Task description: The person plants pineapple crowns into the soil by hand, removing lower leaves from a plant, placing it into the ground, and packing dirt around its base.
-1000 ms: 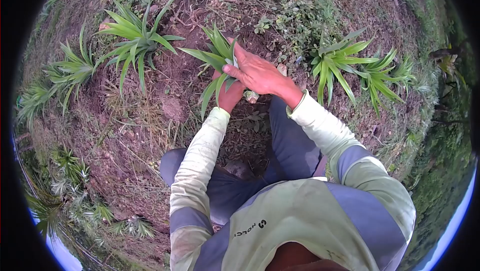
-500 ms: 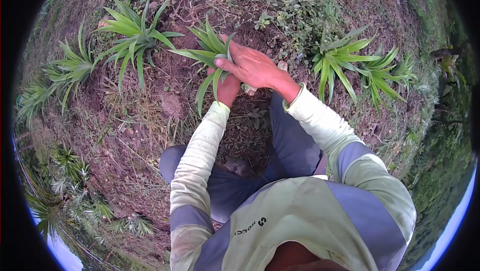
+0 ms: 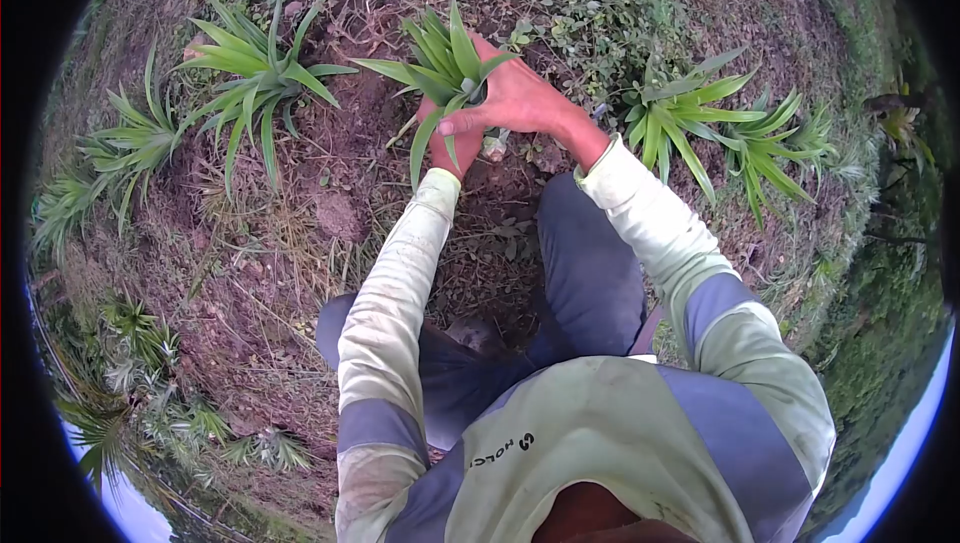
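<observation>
Between my hands stands a spiky green plant [image 3: 447, 63], its long leaves spread to the left and upward. My right hand [image 3: 515, 101] curves around the plant's right side, thumb across its lower leaves and the other fingers partly behind it. On the near left side, my left hand [image 3: 455, 146] is wrapped at the plant's base, its fingers mostly hidden by leaves. A small pale lump [image 3: 494, 148] lies on the soil just right of my left hand.
Similar spiky plants grow to the left [image 3: 268, 73] and to the right [image 3: 672, 118]. Low weeds [image 3: 590, 23] cover the ground beyond my hands. My bent knee [image 3: 590, 253] is close below my right forearm.
The leaves stand more upright and the plant's centre has shifted slightly right. My right thumb has moved lower, and both hands have shifted a little away from my body.
</observation>
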{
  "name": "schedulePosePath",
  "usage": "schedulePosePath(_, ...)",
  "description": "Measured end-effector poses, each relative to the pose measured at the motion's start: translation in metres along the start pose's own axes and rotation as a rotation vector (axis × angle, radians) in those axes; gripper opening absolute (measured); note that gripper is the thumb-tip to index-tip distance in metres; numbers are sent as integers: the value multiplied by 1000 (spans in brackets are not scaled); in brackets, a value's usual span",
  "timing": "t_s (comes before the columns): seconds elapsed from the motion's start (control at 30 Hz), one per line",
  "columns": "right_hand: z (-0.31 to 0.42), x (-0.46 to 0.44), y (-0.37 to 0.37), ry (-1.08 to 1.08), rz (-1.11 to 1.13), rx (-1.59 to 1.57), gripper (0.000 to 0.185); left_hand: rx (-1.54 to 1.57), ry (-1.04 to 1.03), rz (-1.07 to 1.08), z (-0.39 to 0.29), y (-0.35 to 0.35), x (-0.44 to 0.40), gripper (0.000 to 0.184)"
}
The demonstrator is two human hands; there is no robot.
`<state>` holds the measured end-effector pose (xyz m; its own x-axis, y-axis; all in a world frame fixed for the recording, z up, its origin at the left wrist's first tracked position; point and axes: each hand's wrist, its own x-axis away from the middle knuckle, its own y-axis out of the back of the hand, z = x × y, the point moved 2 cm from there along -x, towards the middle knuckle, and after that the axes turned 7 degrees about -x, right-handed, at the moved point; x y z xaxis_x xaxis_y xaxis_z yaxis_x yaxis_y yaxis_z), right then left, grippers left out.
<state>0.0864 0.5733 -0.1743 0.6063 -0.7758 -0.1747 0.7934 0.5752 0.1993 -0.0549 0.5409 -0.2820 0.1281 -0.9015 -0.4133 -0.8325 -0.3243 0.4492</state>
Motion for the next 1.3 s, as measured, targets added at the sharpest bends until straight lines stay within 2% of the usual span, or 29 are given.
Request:
schedulePosePath(0.03, 0, -1, 8, -2, -36, 78, 116, 118, 54, -58, 2, -9, -7, 32)
schedulePosePath(0.13, -19, -17, 27, 37, -83, 41, 106, 156, 100, -34, 15, -37, -28, 35)
schedulePosePath(0.17, -24, -21, 34, 56, -113, 96, 93, 20, -11, -8, 27, -46, -34, 39)
schedulePosePath(0.2, -33, -27, 42, 54, -114, 96, 93, -112, -124, 3, 44, -58, -39, 43)
schedulePosePath(0.3, -68, -39, 57, -30, -109, -14, 78, 53, 14, 3, 35, -66, -63, 52)
schedulePosePath(0.4, -93, -45, 62, 70, -154, -69, 77, -12, 66, 4, 34, -73, -71, 47)
schedulePosePath(0.47, -108, -46, 67, 87, -155, -9, 74, 17, 75, 5, 46, -80, -73, 51)
schedulePosePath(0.53, -123, -46, 69, 49, -171, 14, 73, -128, 54, 29, 55, -87, -73, 55)
schedulePosePath(0.57, -130, -45, 66, 48, -171, 14, 73, -76, 70, 18, 61, -87, -71, 43)
schedulePosePath(0.67, -146, -45, 61, 103, -257, 88, 71, -220, -22, 47, 94, -94, -68, 36)
schedulePosePath(0.7, -147, -44, 59, 89, -273, 97, 67, -139, 17, 59, 95, -93, -69, 30)
schedulePosePath(0.8, -149, -40, 51, 97, -295, 153, 61, -86, 7, 96, 93, -88, -70, 29)
schedulePosePath(0.83, -151, -39, 49, 120, -306, 207, 59, -86, 6, 96, 115, -95, -66, 29)
schedulePosePath(0.87, -154, -38, 48, 120, -305, 209, 59, -120, -76, 13, 134, -102, -61, 29)
schedulePosePath(0.93, -163, -36, 45, 197, -354, 242, 54, -151, -158, -72, 129, -98, -61, 28)
schedulePosePath(1.0, -170, -35, 41, 211, -371, 255, 50, -168, -197, 95, 130, -96, -60, 32)
schedulePosePath(1.03, -171, -34, 39, 224, -388, 265, 45, -168, -196, 94, 132, -98, -59, 32)
schedulePosePath(1.07, -172, -33, 38, 225, -387, 264, 45, 75, 5, 117, 136, -101, -59, 34)
schedulePosePath(1.17, -169, -33, 35, 229, -404, 180, 38, 458, 314, 127, 178, -117, -59, 35)
schedulePosePath(1.23, -169, -32, 34, 227, -401, 155, 33, 602, 425, 118, 175, -116, -60, 34)
schedulePosePath(1.3, -170, -32, 36, 218, -400, 158, 33, 676, 420, 149, 166, -113, -60, 29)
